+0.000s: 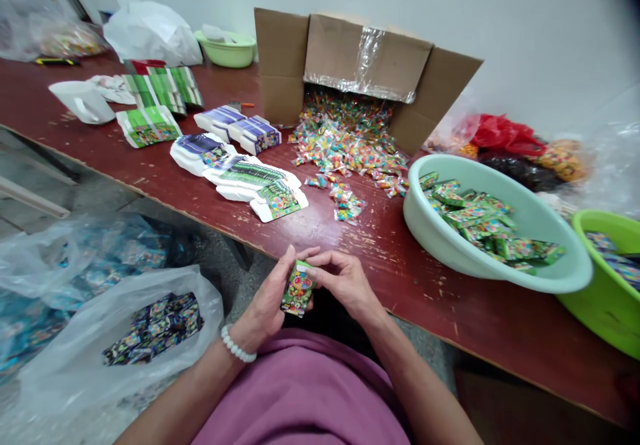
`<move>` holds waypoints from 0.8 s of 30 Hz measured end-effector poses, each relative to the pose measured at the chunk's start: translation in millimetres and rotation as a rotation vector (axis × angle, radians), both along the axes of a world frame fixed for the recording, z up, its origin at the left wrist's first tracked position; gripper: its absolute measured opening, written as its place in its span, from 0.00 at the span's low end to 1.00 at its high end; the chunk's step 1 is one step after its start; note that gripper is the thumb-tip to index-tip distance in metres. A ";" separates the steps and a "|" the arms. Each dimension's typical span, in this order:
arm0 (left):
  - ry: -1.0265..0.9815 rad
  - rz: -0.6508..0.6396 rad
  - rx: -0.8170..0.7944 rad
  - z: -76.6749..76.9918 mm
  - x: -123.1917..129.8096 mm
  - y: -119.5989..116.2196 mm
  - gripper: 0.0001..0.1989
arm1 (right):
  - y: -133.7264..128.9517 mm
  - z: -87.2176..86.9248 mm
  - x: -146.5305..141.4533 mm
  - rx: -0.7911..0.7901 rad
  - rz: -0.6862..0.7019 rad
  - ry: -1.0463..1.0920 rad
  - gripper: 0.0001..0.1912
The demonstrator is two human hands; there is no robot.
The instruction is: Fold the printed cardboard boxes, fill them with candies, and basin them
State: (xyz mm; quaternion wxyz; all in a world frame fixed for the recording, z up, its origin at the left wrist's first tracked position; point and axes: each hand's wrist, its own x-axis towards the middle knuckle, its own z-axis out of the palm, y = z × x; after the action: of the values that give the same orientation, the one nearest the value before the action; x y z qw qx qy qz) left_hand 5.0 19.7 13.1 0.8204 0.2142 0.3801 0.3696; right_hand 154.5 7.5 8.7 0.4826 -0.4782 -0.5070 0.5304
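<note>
A small green printed candy box (299,289) is held upright in front of my body, just off the table's front edge. My left hand (273,298) wraps round its side and back. At its top, the fingers of my right hand (343,278) pinch the white flap. Whether candy is inside the box cannot be seen. On the table ahead lies a fanned row of flat, unfolded boxes (283,198), green in front and purple behind. Small wrapped candies (345,198) lie loose to the right of that row.
An open cardboard carton (367,52) on its side spills wrapped candies. At right, a pale green basin (500,275) holds filled-looking green boxes, beside a lime basin (580,312). Bundled cartons (150,125) and a white cup (83,102) stand left. A plastic bag (65,372) of dark boxes sits below.
</note>
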 end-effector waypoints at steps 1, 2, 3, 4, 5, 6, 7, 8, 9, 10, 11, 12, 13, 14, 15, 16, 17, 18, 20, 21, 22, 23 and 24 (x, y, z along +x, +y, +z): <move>0.033 -0.004 0.022 -0.2 0.1 -0.7 0.26 | 1.8 0.4 -0.3 -0.061 0.003 0.067 0.10; 0.062 -0.008 0.044 -0.7 -0.1 -1.2 0.28 | 3.4 0.8 -0.7 -0.095 0.006 0.120 0.11; 0.086 -0.014 0.063 -1.7 -0.4 -1.6 0.29 | 4.8 1.0 -1.1 -0.109 0.010 0.162 0.11; 0.106 -0.023 0.076 -2.9 -0.9 -1.7 0.30 | 5.7 1.1 -1.5 -0.115 0.019 0.193 0.11; 0.123 -0.031 0.085 -4.3 -1.4 -1.7 0.32 | 6.3 0.9 -1.6 -0.113 0.029 0.212 0.11; 0.138 -0.032 0.092 -5.8 -2.0 -1.4 0.32 | 6.3 0.4 -1.6 -0.100 0.033 0.208 0.10; 0.150 -0.030 0.096 -7.1 -2.5 -1.0 0.32 | 5.9 -0.5 -1.4 -0.074 0.028 0.171 0.10; 0.156 -0.027 0.094 -8.2 -3.0 -0.3 0.31 | 4.9 -1.6 -1.0 -0.031 0.012 0.100 0.09; 0.154 -0.023 0.083 -9.1 -3.4 0.6 0.30 | 3.3 -2.9 -0.4 0.026 -0.008 0.007 0.09; 0.143 -0.018 0.063 -9.8 -3.6 1.7 0.28 | 1.2 -4.2 0.1 0.095 -0.021 -0.093 0.08; 0.123 -0.016 0.034 -10.5 -3.6 3.0 0.26 | -1.5 -5.6 0.4 0.168 -0.026 -0.186 0.08; 0.095 -0.006 0.003 -11.1 -3.4 4.4 0.24 | -4.7 -6.8 0.4 0.237 -0.018 -0.266 0.08; 0.066 0.018 -0.023 -11.9 -3.0 5.8 0.21 | -8.3 -7.9 -0.2 0.300 -0.005 -0.338 0.09; 0.040 0.051 -0.045 -12.7 -2.2 7.0 0.18 | -12.1 -8.9 -1.6 0.357 0.005 -0.417 0.13; 0.020 0.085 -0.067 -13.7 -1.2 7.8 0.14 | -15.9 -9.8 -3.6 0.405 0.010 -0.514 0.21; 0.006 0.118 -0.087 -14.6 0.1 8.2 0.12 | -19.2 -10.7 -6.3 0.445 0.011 -0.627 0.31; -0.004 0.144 -0.100 -15.4 1.6 8.1 0.11 | -21.8 -11.6 -9.5 0.475 0.012 -0.748 0.40; -0.008 0.162 -0.101 -15.9 3.1 7.4 0.11 | -23.4 -12.5 -12.8 0.496 0.015 -0.861 0.47; 0.003 0.170 -0.057 -16.2 5.6 5.9 0.16 | -23.3 -13.9 -18.3 0.518 0.014 -1.025 0.50; 0.023 0.167 -0.006 -15.9 6.1 5.8 0.19 | -21.8 -13.7 -19.6 0.528 0.006 -1.068 0.48; 0.063 0.153 0.064 -15.4 5.8 7.1 0.22 | -19.5 -12.4 -19.4 0.542 -0.002 -1.091 0.45; 0.134 0.129 0.149 -14.7 4.5 10.5 0.24 | -16.9 -9.5 -17.3 0.563 -0.009 -1.096 0.42; 0.244 0.104 0.258 -14.0 2.0 16.5 0.26 | -14.3 -4.7 -12.9 0.589 -0.024 -1.088 0.39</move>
State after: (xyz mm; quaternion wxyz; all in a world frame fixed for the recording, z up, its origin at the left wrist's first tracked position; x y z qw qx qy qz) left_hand 7.0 36.1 -0.9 0.7136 0.3411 0.4369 0.4284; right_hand 141.6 -6.8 4.0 0.2728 -0.5324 -0.8002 0.0429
